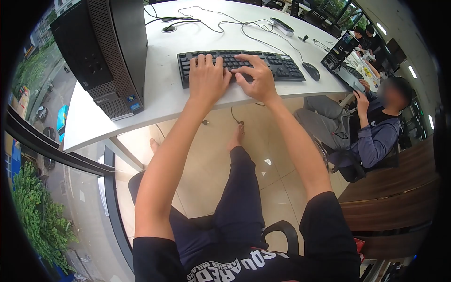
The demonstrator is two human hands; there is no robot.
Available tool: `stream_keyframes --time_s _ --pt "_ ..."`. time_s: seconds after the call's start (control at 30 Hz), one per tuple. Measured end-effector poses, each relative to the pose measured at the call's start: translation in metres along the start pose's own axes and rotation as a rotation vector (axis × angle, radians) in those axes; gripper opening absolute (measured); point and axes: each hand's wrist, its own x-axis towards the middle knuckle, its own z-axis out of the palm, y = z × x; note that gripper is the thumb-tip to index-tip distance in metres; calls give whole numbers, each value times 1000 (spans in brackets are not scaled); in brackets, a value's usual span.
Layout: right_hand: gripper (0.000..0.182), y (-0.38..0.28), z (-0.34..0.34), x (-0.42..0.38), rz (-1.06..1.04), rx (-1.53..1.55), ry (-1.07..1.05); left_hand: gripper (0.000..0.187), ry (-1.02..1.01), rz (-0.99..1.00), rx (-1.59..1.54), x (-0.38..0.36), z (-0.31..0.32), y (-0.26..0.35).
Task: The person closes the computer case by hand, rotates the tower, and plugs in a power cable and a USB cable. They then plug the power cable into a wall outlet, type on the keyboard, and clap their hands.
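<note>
A black keyboard (282,68) lies near the front edge of the white table. My left hand (206,77) rests over its left part, fingers stretched forward on the keys and the thumb pointing inward. Beside it, my right hand (256,77) is over the middle keys, with its fingers bent and apart. Neither hand holds anything. The keys under both palms and fingers are hidden. To the right of the keyboard sits a black mouse (311,71), touched by neither hand.
A black Dell computer tower (101,61) stands at the table's left. Cables (221,23) and a grey-black device (282,27) lie behind the keyboard. At right, a seated person (376,127) handles an opened computer case (340,54). A window frame (56,149) runs along the left.
</note>
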Motion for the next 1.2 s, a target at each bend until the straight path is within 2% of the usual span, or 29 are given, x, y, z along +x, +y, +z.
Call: stream_keyframes --time_s 0.2,0.3,0.47,0.57,0.67,0.77,0.9,0.97,1.07,1.2 --pt "24 -1 6 3 201 -67 14 47 83 -52 -84 2 -2 0" --pt "25 0 6 3 132 -102 30 47 59 -37 -99 2 -4 0" --pt "24 -1 5 3 136 -71 40 45 52 68 -44 1 3 -2" --pt "23 -1 3 3 110 -74 30 42 24 39 -75 1 -2 -2" --pt "21 -1 3 2 113 -56 27 37 244 70 21 0 -10 2" --pt "18 -1 4 1 137 -16 20 34 124 -90 56 -3 -14 5" --pt "17 -2 4 0 80 -34 -8 27 87 -82 1 -2 -11 5" --pt "19 -1 4 0 73 -53 -22 26 34 -78 -23 -4 -12 4" --pt "25 -4 5 3 108 -63 -18 25 174 5 -20 -6 -9 4" --pt "36 -4 4 4 58 -82 -40 27 110 49 -9 -5 -7 2"
